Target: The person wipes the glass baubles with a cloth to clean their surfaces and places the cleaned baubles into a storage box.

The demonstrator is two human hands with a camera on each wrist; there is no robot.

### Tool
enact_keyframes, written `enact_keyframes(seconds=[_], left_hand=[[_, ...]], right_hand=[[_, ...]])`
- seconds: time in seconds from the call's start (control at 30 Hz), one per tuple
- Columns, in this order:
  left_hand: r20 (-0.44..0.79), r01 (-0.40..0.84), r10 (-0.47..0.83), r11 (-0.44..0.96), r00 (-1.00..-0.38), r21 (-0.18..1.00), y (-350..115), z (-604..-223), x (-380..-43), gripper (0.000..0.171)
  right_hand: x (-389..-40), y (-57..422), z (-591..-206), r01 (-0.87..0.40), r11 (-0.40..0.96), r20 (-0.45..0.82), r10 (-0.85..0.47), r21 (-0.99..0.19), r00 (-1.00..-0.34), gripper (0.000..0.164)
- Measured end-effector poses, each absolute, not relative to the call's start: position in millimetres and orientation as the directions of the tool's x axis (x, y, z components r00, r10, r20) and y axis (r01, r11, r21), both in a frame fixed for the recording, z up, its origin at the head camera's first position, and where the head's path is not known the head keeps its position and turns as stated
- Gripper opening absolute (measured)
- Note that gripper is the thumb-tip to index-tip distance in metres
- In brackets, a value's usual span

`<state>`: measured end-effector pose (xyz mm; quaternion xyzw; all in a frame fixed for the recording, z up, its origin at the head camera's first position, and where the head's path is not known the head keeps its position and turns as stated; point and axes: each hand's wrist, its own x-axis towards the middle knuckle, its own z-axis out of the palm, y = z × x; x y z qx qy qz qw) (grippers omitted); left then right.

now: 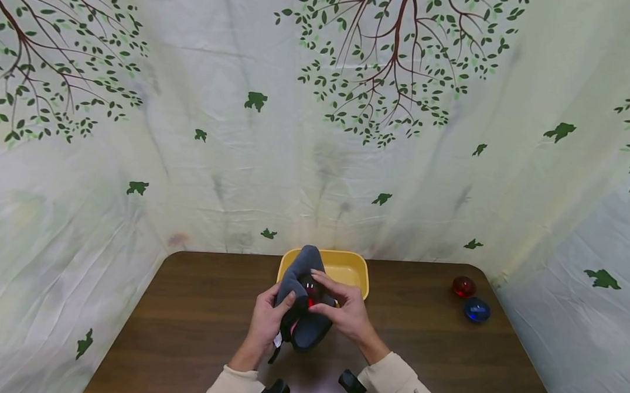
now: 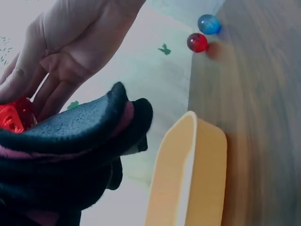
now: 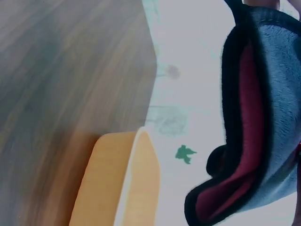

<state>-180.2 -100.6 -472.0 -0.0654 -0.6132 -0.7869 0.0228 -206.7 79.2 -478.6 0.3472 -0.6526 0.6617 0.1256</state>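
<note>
A thick blue-grey cloth, with black edging and a pinkish-red underside, is folded up in front of me in the head view. My left hand grips it from the left side, thumb on top. Between the thumb and fingers of my right hand, a shiny, rounded red thing is pinched against the cloth. It looks dark and glossy from above, and the hand and cloth partly hide it. The cloth fills the right side of the right wrist view.
Behind the cloth, a yellow tray stands at the far edge of the brown wooden table. Two glossy balls, one red and one blue, lie at the far right. A leaf-printed curtain hangs behind the table.
</note>
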Motion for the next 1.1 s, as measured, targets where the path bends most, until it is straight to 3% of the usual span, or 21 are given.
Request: enact_keyframes(seconds=[0.07, 0.3, 0.47, 0.63, 0.77, 0.87, 1.1], left_hand=[[0.160, 0.144, 0.051, -0.231, -0.986, 0.962, -101.6, -471.8, -180.4, 0.041], [0.248, 0.241, 0.042, -0.136, -0.968, 0.961, -101.4, -473.8, -179.7, 0.051], [0.313, 0.312, 0.039, -0.040, -0.949, 0.949, -100.4, -474.4, -179.3, 0.056], [0.479, 0.484, 0.069, 0.112, -0.875, 0.868, -101.5, -475.3, -182.2, 0.058], [0.576, 0.587, 0.112, 0.178, -0.810, 0.790, -101.8, -477.6, -184.0, 0.060], [0.551, 0.560, 0.101, 0.183, -0.828, 0.808, -100.8, -478.7, -183.6, 0.060], [0.380, 0.376, -0.009, 0.118, -0.925, 0.919, -98.3, -478.5, -179.1, 0.056]], right_hand=[[-206.7, 79.9, -478.9, -0.619, -0.114, 0.623, -0.280, -0.777, -0.731, 0.056], [-201.2, 79.0, -481.1, -0.458, -0.139, 0.479, -0.227, -0.878, -0.848, 0.050], [-200.2, 77.4, -481.9, -0.351, -0.150, 0.378, -0.227, -0.924, -0.898, 0.045], [-202.2, 77.4, -479.9, -0.122, -0.202, 0.169, -0.236, -0.972, -0.957, 0.042], [-204.0, 77.6, -479.3, 0.054, -0.274, 0.016, -0.250, -0.960, -0.968, 0.039], [-204.1, 77.3, -479.8, 0.089, -0.289, -0.011, -0.262, -0.953, -0.965, 0.037], [-198.8, 75.5, -475.8, -0.022, -0.260, 0.086, -0.238, -0.965, -0.967, 0.048]])
